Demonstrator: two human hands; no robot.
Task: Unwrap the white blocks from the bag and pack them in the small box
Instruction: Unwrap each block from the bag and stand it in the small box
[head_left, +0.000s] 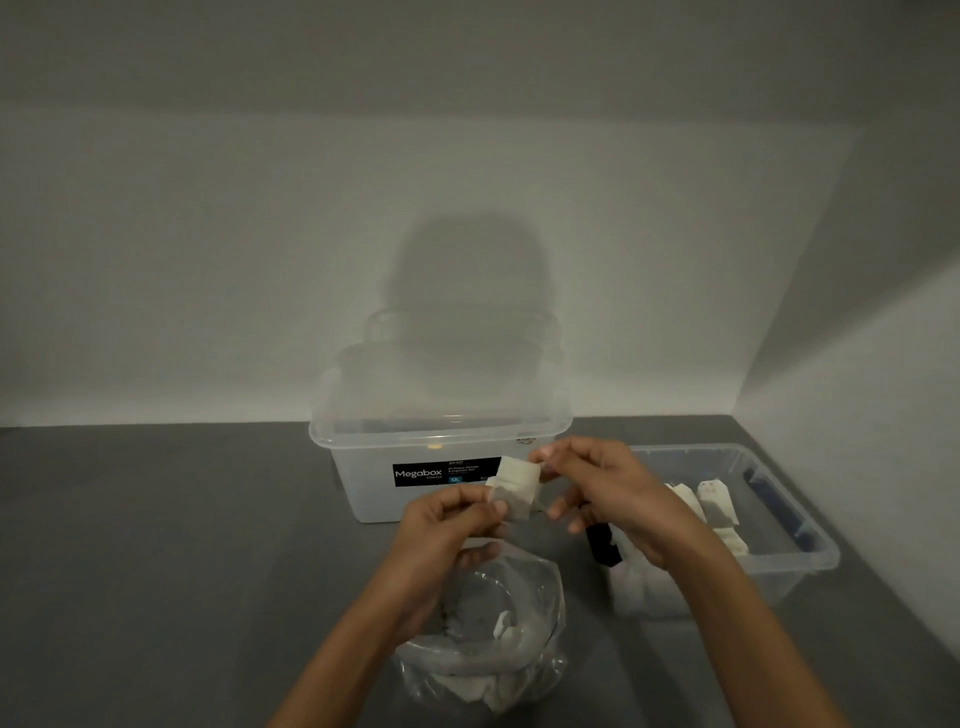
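Note:
A white block (515, 487) in a thin wrapper is held up in front of me, above the clear plastic bag (488, 634). My left hand (447, 525) pinches its lower left corner. My right hand (592, 483) pinches the wrapper at its upper right edge. The bag lies open on the grey table, with more white pieces inside. The small clear box (800, 525) stands to the right and holds several white blocks (719, 512); my right forearm hides its left part.
A large clear lidded bin (441, 436) labelled Megabox stands just behind my hands against the wall. A small black object (602, 545) lies by the small box's left side. A white wall closes the right side beyond the small box.

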